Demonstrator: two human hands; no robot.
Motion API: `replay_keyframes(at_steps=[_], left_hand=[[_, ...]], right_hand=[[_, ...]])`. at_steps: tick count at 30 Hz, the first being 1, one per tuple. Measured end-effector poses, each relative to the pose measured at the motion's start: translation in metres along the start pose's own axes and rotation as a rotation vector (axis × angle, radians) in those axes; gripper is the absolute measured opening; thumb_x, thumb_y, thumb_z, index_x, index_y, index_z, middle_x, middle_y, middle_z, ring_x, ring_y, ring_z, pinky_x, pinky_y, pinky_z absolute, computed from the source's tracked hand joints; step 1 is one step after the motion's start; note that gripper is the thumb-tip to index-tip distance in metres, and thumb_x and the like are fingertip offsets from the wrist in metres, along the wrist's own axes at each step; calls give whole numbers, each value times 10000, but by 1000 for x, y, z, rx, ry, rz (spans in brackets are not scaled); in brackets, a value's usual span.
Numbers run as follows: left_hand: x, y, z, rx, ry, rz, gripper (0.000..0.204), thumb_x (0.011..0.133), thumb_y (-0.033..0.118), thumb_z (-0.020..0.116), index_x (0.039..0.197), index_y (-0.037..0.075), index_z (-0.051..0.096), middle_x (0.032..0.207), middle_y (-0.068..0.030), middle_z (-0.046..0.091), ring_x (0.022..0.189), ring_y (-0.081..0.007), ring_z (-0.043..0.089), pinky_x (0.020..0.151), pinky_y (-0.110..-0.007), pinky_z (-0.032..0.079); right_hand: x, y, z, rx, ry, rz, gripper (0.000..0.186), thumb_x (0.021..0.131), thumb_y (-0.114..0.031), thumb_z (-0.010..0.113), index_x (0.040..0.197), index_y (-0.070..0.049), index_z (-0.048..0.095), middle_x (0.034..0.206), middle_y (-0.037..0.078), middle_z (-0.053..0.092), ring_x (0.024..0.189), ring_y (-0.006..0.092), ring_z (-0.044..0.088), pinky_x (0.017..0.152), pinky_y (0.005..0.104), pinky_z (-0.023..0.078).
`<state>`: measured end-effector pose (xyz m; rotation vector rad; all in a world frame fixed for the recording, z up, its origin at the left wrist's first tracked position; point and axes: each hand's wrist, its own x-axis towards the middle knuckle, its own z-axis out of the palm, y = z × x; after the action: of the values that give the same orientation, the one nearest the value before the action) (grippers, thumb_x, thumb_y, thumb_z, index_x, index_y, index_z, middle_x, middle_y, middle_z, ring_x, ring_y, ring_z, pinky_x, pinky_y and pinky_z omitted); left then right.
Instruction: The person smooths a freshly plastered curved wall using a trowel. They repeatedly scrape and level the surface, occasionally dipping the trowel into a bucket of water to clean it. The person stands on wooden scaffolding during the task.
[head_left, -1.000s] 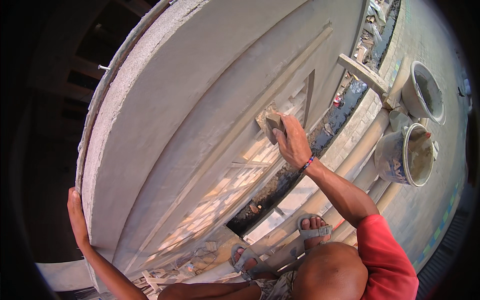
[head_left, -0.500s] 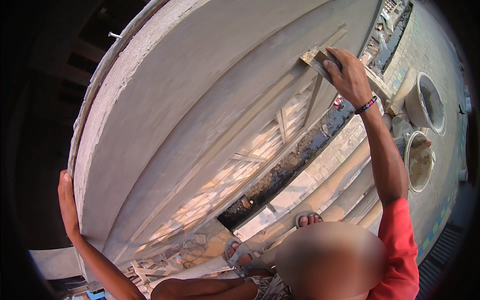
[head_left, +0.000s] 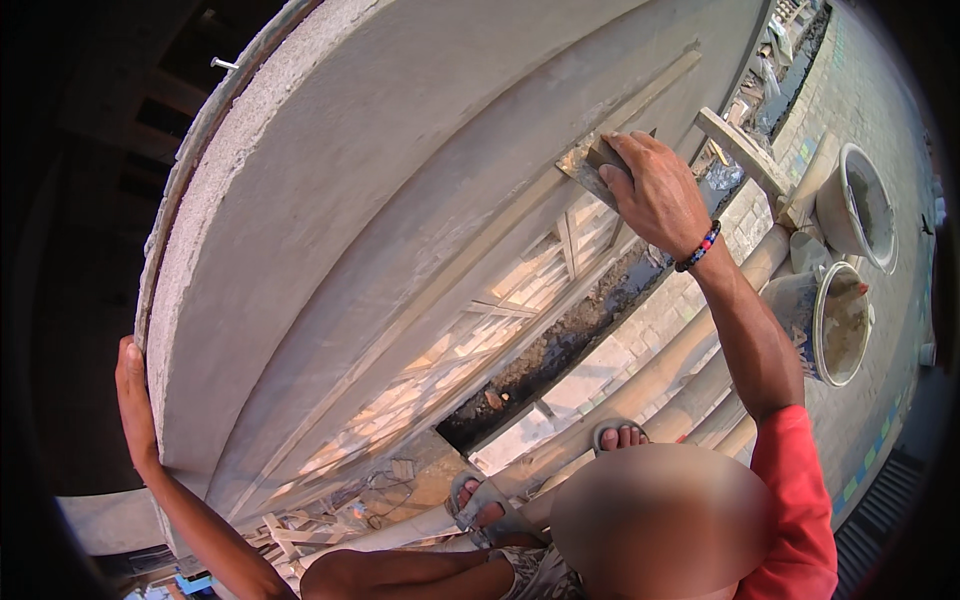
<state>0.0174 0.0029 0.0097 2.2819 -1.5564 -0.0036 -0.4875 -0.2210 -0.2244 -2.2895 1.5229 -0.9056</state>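
Note:
My right hand [head_left: 655, 190] is closed round the grip of a plastering trowel [head_left: 588, 180]. The trowel's flat blade lies against a raised band on the grey plastered wall [head_left: 400, 230], and some wet mortar clings to its edge. On the far left, my left hand [head_left: 132, 395] rests on the wall's rough outer edge [head_left: 165, 330]. Its fingers are stretched out along that edge and hold no tool. Part of this hand is hidden by the wall.
Bamboo poles [head_left: 640, 390] run under my sandalled feet, above a dark ditch [head_left: 540, 375]. A bucket [head_left: 840, 325] and a pale tub [head_left: 860, 205] stand on the paving to the right. One wooden beam [head_left: 745, 152] juts near the wall. A nail [head_left: 224, 64] sticks out at the upper left.
My right hand and the trowel have slid down and to the left along the wall's raised band. The left hand has stayed on the edge.

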Motion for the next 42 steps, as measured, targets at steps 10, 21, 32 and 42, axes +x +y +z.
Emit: replay_keyframes(at_steps=[10,21,32,42], left_hand=[[5,-6,-1,-24,-40,-1,479,1063,471,368,1031,21,527,928,-54,491,893,-158,416,891,-288,372],[3,3,3,-33,-44,-14,514,1057,499,369,1036,11,531,923,-58,501,893,-156,424,892,-281,373],[2,4,4,7,9,3,499,1058,487,374,1040,14,532,950,-64,502,904,-162,423,905,-288,369],[2,5,7,14,44,-14,517,1047,513,384,1054,17,527,948,-72,487,908,-172,423,918,-291,368]], right_hand=[[-57,-114,34,264,-343,-211,346,859,-117,643,1155,55,588,919,226,605,882,391,613,774,464,510],[-28,32,32,883,386,346,326,940,-111,634,1193,60,519,1049,125,660,924,152,643,801,296,536],[-104,-31,120,458,94,87,372,897,-67,606,1249,36,544,1090,243,597,995,393,598,870,431,481],[-54,-47,103,455,387,85,377,897,-51,607,1259,34,547,1038,206,607,967,352,586,858,441,463]])
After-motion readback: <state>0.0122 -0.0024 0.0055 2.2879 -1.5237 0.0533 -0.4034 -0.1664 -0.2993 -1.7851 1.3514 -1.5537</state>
